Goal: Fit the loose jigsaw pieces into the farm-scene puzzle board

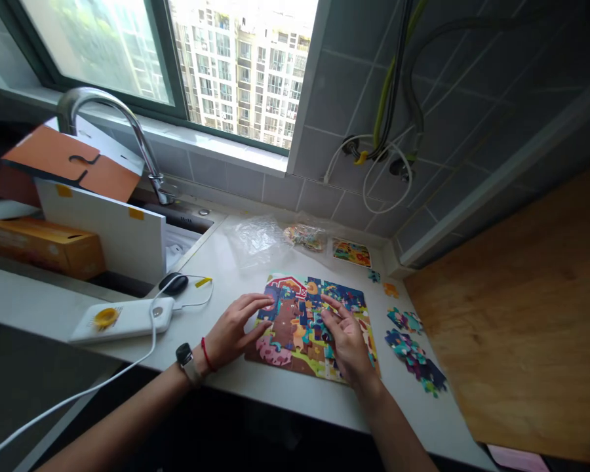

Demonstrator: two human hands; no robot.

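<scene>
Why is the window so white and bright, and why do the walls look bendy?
Head view: daylight through the window washes the buildings outside nearly white. Head view again: the wide lens slants the tiled wall toward the edges. The left hand and right hand on the puzzle look fairly sharp, with only soft shadows beside them.

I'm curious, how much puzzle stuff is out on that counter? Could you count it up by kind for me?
Puzzle board: 1
Picture card: 1
Bag of pieces: 1
Single loose pieces: 2
Joined clumps of pieces: 2
Total: 7
</scene>
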